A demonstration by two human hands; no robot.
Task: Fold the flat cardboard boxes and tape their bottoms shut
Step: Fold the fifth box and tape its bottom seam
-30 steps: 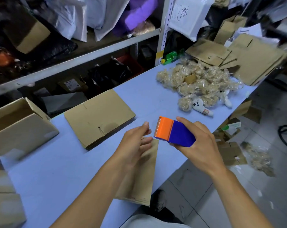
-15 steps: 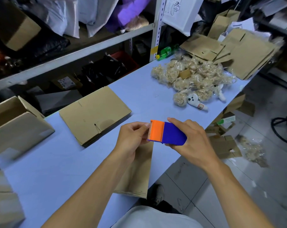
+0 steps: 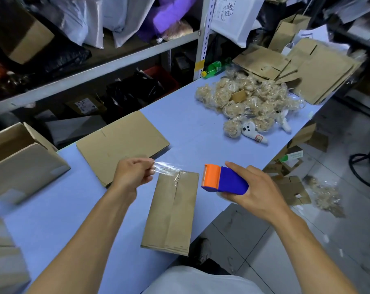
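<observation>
Head view: a folded box (image 3: 171, 211) lies on the blue bench (image 3: 52, 219), near its front edge, seam up. The left hand (image 3: 131, 177) pinches the free end of clear tape (image 3: 166, 168) over the box's far end. The right hand (image 3: 258, 192) has its fingers wrapped round the tape dispenser (image 3: 222, 181), held just beside the box. The loose strip could twist or stick to itself, or land off the seam, if tension drops between the hands.

tape roll (image 3: 223, 195): mostly hidden under dispenser (image 3: 224, 181) | shelf goods (image 3: 59, 49): blurred
</observation>
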